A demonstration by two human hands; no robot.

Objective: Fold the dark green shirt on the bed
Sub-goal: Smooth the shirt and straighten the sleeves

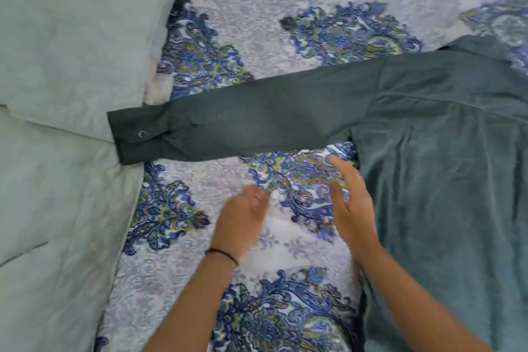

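The dark green shirt lies flat on the right side of the bed. Its long sleeve stretches straight out to the left, and the buttoned cuff rests on the edge of a pale pillow. My left hand hovers over the patterned bedspread below the sleeve, fingers apart, holding nothing; a dark band circles its wrist. My right hand is open too, just left of the shirt's side edge, fingertips near the armpit. Neither hand touches the sleeve.
Two pale grey-green pillows fill the left side, the lower one reaching the near edge. A blue and white paisley bedspread covers the bed between the pillows and the shirt.
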